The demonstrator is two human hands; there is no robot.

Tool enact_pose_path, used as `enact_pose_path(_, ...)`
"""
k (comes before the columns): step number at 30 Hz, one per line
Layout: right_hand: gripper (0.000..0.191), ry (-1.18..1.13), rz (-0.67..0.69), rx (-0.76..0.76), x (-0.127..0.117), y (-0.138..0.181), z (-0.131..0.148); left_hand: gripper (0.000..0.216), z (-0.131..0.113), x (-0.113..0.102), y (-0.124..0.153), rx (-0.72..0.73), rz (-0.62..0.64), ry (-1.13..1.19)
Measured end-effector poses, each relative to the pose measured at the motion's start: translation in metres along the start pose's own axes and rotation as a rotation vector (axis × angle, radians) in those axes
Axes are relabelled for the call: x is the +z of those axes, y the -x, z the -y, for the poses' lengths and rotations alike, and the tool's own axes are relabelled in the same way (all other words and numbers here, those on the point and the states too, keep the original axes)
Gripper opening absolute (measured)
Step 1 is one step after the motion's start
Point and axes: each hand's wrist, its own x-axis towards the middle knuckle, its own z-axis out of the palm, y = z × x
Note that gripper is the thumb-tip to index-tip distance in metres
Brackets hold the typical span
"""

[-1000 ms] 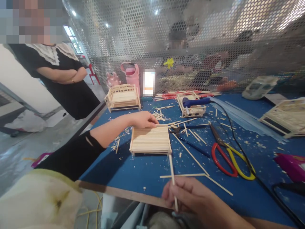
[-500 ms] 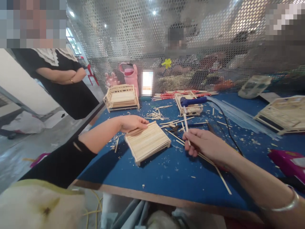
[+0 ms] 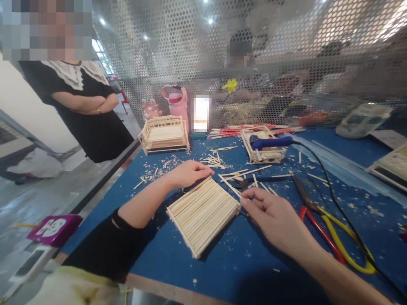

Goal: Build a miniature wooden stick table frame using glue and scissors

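A flat panel of glued wooden sticks (image 3: 203, 214) lies turned at an angle on the blue table (image 3: 254, 262). My left hand (image 3: 190, 173) rests on the panel's far corner, fingers curled down onto its edge. My right hand (image 3: 275, 214) sits just right of the panel and pinches a thin wooden stick (image 3: 229, 185) at the fingertips. The stick lies by the panel's right corner and points away from me.
Red and yellow scissors (image 3: 333, 237) and a black cord (image 3: 330, 190) lie to the right. A blue glue gun (image 3: 270, 142) rests on a small stick frame (image 3: 265, 156). A stick model bed (image 3: 163, 135), a pink bottle (image 3: 176, 103), loose sticks and shavings lie farther back. A person in black (image 3: 85, 110) stands at left.
The panel has turned further and come nearer. My right hand has dropped from above the table to the panel's right corner with the stick. My left hand stays on the far edge.
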Motion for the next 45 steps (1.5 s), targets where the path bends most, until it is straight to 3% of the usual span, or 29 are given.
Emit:
enact_pose_path(5, 0.026, 0.072, -0.046, -0.054, 0.006, -0.001, -0.003, 0.021, 0.02, 0.007, -0.008, -0.047, 0.017, 0.319)
enact_pose_path(10, 0.025, 0.103, -0.034, -0.056, 0.014, -0.005, -0.009, 0.023, 0.026, 0.009, -0.012, -0.089, 0.042, 0.423)
enact_pose_path(26, 0.028, -0.047, -0.02, 0.034, 0.017, -0.01, -0.009, 0.019, 0.025, 0.013, -0.01, -0.023, 0.046, 0.387)
enact_pose_path(35, 0.026, -0.016, 0.029, 0.014, 0.013, -0.011, -0.003, 0.022, 0.026, 0.013, -0.014, 0.083, -0.009, 0.179)
enact_pose_path(40, 0.035, -0.021, 0.086, 0.053, -0.003, -0.011, -0.004, 0.025, 0.022, 0.012, -0.013, 0.096, 0.01, 0.141)
enact_pose_path(45, 0.029, -0.047, -0.014, 0.008, -0.027, -0.012, -0.007, 0.026, 0.022, 0.011, -0.014, 0.086, 0.033, 0.105)
